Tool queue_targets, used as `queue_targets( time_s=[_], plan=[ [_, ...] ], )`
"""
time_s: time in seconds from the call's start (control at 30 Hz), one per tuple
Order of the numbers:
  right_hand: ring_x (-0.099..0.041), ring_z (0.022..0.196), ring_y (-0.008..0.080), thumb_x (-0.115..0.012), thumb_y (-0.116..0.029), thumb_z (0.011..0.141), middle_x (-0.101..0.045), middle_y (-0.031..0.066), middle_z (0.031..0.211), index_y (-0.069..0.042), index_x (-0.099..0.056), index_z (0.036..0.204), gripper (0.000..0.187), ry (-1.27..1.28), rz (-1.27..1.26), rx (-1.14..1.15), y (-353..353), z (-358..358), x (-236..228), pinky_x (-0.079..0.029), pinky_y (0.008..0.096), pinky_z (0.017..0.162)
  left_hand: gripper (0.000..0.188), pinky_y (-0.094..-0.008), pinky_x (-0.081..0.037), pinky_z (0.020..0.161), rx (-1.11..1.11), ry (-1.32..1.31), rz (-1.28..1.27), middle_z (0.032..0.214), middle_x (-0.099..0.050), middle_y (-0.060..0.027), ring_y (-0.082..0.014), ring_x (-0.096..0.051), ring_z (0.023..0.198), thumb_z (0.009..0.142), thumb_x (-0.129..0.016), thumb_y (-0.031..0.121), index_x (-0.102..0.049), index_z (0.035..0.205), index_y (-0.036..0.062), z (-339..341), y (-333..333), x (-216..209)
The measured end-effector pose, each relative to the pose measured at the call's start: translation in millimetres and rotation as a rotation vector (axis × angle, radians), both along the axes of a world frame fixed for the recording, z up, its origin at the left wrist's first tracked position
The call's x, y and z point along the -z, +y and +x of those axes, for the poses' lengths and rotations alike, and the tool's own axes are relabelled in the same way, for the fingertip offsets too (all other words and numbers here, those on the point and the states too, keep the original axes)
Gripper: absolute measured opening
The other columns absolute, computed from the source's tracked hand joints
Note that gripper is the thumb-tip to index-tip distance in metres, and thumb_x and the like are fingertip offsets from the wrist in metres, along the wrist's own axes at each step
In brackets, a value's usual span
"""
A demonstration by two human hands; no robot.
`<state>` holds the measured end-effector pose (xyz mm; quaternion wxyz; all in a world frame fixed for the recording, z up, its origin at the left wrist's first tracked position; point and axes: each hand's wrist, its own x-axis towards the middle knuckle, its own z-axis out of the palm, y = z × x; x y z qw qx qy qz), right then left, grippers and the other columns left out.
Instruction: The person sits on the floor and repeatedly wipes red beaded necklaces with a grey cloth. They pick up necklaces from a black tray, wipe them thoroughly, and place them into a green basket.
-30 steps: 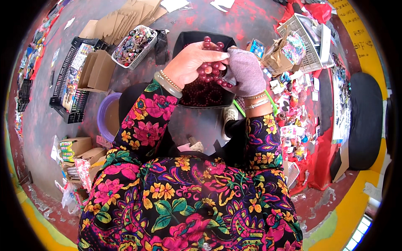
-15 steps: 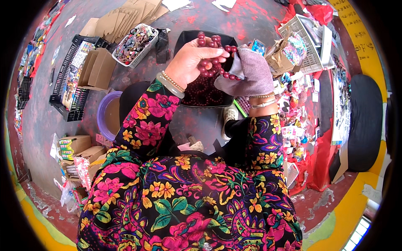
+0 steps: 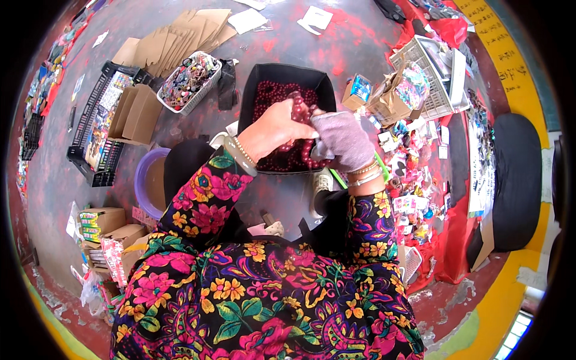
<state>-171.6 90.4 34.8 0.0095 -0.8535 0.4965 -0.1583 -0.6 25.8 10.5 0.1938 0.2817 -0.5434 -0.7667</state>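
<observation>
Dark red beads [image 3: 297,109] are the thing being handled: the strand is gathered between 2 hands, just above the near part of a black box [image 3: 287,72] on the floor [image 3: 264,45]. The left hand [image 3: 279,129] is curled closed on the strand, its thumb stretched across toward the other hand, and beads show past its fingers. The right hand [image 3: 345,141] is covered by a mauve cloth, a glove or a wrap, so I cannot tell how its fingers are set; it sits against the strand, and a loop of beads hangs beside it, over the box.

As for progress, I judge the handling to be partway along. What is done: 1 bunch is out of the heap and in hand. What is left looks like much more, since a deep pile of red bead strings [image 3: 270,96] covers the box bottom. I see no separate heap of finished red strands nearby, so I cannot tell how many, if any, are complete.

Well apart to the left, a white basket [image 3: 201,96] of mixed trinkets and a purple basin [image 3: 141,183] rest on the floor, both clear of the hands.
</observation>
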Motion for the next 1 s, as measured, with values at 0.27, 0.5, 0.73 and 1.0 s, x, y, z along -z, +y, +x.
queue_targets(
  time_s=[0.27,0.5,0.73,1.0],
  plan=[
    [-0.059,0.072,0.0261,-0.059,-0.009,0.069,-0.056,0.0103,0.075,-0.002,-0.055,0.087,0.019,-0.795,0.448,-0.115,29,15,37,-0.047,0.0335,0.064,0.033,-0.0205,-0.04,0.053,0.122,-0.088,-0.002,0.079,-0.055,0.0009,-0.0046,-0.051,0.063,0.071,-0.069,0.005,-0.053,0.1,0.0029,34,11,-5],
    [-0.06,0.077,0.0131,-0.061,-0.016,0.08,-0.064,0.0025,0.088,-0.001,-0.06,0.098,0.024,-1.197,1.018,0.035,39,13,17,-0.048,0.0272,0.07,0.029,-0.0162,-0.031,0.044,-0.068,0.081,0.173,0.083,-0.057,-0.0021,-0.0025,-0.043,0.054,0.074,-0.061,-0.005,-0.052,0.1,0.0016,49,0,-18],
    [-0.056,0.072,0.0124,-0.069,-0.004,0.063,-0.058,0.0032,0.08,-0.002,-0.058,0.087,0.027,-1.02,0.499,0.059,23,18,10,-0.045,0.0261,0.066,0.023,-0.0172,-0.033,0.045,-0.044,0.153,0.17,0.084,-0.06,-0.0086,-0.0047,-0.044,0.052,0.077,-0.06,-0.002,-0.052,0.097,0.0007,45,-1,-16],
    [-0.062,0.072,0.0355,-0.055,-0.014,0.076,-0.061,0.0175,0.073,-0.002,-0.057,0.083,0.014,-0.087,0.125,0.047,18,13,6,-0.05,0.0425,0.061,0.023,-0.019,-0.04,0.057,0.031,0.055,0.082,0.088,-0.06,-0.0048,-0.006,-0.05,0.064,0.075,-0.065,0.0,-0.052,0.094,0.0028,25,6,-12]
  ],
)
